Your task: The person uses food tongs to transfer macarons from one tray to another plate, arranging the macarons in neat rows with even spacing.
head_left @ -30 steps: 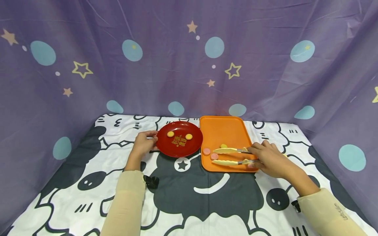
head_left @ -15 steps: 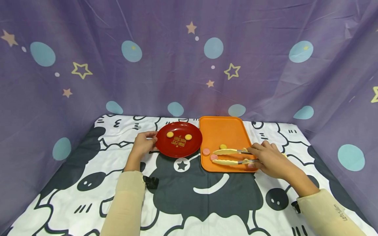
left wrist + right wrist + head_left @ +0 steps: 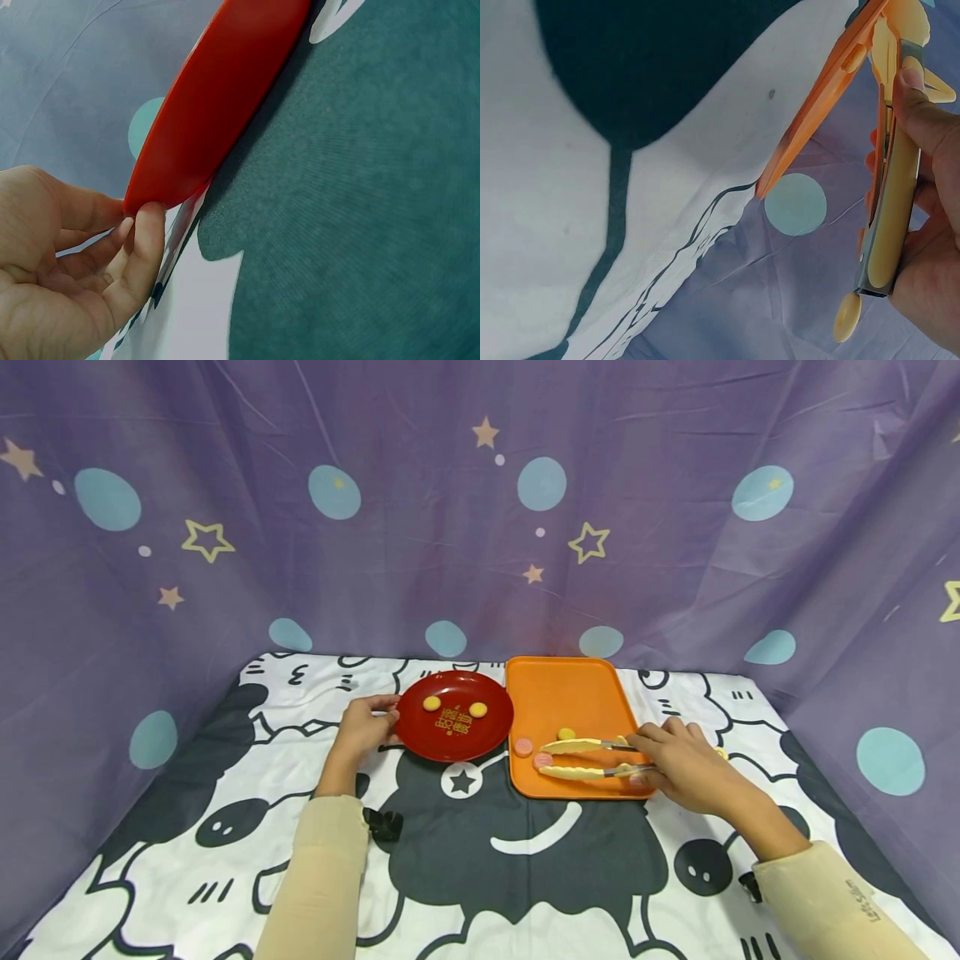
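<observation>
A red plate [image 3: 420,735] with gold lettering carries two small yellow discs [image 3: 477,710]. My left hand [image 3: 365,727] pinches its left rim between thumb and fingers, as the left wrist view shows from below with the red underside [image 3: 210,97]. On the right, my right hand [image 3: 682,766] grips a pair of tongs [image 3: 581,745] with yellow scalloped tips, spread apart over the orange tray [image 3: 562,693]. Near the tips are two pink discs [image 3: 523,747] and a yellow disc [image 3: 566,734] on the tray. In the right wrist view the tongs' handle [image 3: 896,210] lies along my palm.
The tray stands close against the plate's right side. Under both is a white cloth [image 3: 450,935] printed with dark cartoon sheep. A purple curtain [image 3: 420,568] with stars and blue ovals hangs behind and at both sides.
</observation>
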`<act>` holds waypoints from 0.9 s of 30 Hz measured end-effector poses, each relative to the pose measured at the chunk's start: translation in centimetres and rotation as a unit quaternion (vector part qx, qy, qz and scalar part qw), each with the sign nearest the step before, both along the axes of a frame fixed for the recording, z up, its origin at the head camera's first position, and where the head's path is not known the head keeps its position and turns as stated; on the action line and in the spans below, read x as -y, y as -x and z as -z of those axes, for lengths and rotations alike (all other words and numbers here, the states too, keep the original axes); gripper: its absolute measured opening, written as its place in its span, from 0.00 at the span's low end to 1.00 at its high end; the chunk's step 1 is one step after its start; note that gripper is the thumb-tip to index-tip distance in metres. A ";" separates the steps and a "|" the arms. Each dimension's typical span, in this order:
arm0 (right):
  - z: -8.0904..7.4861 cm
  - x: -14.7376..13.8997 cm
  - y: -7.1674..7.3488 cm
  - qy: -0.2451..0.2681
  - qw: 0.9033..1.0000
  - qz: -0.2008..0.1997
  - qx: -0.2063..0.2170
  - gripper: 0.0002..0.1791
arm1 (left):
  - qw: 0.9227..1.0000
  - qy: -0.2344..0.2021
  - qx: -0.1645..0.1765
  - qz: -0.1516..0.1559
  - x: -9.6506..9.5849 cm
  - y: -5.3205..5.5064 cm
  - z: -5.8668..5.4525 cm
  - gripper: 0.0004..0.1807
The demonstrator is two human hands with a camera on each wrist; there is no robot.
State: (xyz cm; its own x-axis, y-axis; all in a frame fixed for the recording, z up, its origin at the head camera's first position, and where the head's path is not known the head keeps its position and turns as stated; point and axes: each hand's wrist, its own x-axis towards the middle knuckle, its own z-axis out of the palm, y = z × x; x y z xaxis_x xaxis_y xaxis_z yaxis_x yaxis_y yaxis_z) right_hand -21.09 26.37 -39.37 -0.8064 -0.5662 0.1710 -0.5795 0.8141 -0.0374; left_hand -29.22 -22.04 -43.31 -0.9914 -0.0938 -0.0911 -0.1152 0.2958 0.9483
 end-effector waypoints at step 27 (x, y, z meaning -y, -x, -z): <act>-1.9 1.4 1.5 0.023 0.999 -0.006 -0.043 0.29 | 1.000 0.009 -0.004 0.000 -0.1 0.0 0.0 0.19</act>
